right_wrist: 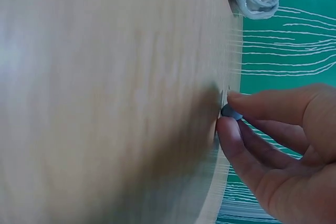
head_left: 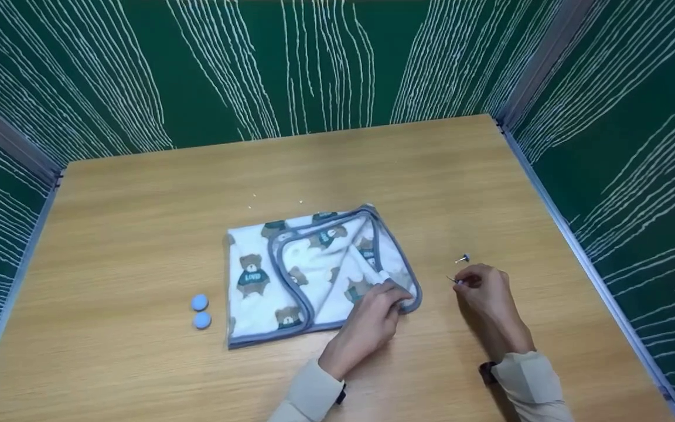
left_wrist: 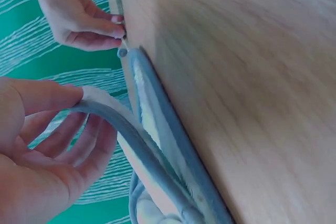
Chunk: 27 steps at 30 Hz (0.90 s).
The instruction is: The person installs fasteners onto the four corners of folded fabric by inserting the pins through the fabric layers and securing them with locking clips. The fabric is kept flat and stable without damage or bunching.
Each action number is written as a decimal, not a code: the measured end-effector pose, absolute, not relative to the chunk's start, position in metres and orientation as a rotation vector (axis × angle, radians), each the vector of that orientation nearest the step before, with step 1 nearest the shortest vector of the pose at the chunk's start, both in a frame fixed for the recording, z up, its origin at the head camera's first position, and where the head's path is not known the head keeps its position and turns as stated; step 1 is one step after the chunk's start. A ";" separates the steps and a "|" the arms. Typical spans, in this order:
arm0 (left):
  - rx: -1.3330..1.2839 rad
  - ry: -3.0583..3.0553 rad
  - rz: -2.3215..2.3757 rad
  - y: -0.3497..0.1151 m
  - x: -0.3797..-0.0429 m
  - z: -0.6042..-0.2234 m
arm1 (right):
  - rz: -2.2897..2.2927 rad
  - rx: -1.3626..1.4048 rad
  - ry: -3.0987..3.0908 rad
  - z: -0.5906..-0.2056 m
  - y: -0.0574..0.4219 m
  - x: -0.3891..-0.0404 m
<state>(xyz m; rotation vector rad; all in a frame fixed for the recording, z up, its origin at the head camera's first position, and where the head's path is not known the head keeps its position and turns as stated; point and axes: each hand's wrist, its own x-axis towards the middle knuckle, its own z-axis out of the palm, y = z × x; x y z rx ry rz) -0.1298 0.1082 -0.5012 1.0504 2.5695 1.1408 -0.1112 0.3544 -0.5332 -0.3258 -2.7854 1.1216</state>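
A folded white blanket with a bear print and grey-blue trim lies on the table. My left hand pinches its edge between thumb and fingers at the right corner; in the left wrist view, the trim rises off the table to these fingertips. To the right, my right hand pinches a small pin low over the table, its thin metal shaft pointing left out of the fingertips. Just beyond that hand lies another pin with a blue head.
Two round blue caps sit left of the blanket. Tiny white bits are scattered behind it. Green walls with white streaks stand around the wooden table at the back and both sides.
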 end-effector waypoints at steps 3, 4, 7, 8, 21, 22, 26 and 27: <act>0.994 2.497 1.270 0.103 -0.132 -0.498 | 1.148 -0.349 -2.798 -0.533 0.355 -0.110; 0.979 2.480 1.311 0.101 -0.133 -0.497 | 1.157 -0.352 -2.800 -0.532 0.355 -0.109; 0.941 2.451 1.412 0.096 -0.137 -0.495 | 1.184 -0.380 -2.800 -0.530 0.354 -0.107; 0.926 2.444 1.436 0.094 -0.139 -0.494 | 1.191 -0.390 -2.799 -0.528 0.354 -0.107; 0.976 2.448 1.717 0.083 -0.146 -0.484 | 1.243 -0.397 -2.728 -0.511 0.339 -0.099; 0.982 2.453 1.732 0.082 -0.146 -0.483 | 1.249 -0.389 -2.723 -0.510 0.339 -0.099; 0.963 2.457 1.770 0.078 -0.146 -0.477 | 1.292 -0.382 -2.716 -0.506 0.334 -0.098; 0.957 2.449 1.789 0.077 -0.147 -0.476 | 1.296 -0.372 -2.713 -0.506 0.333 -0.098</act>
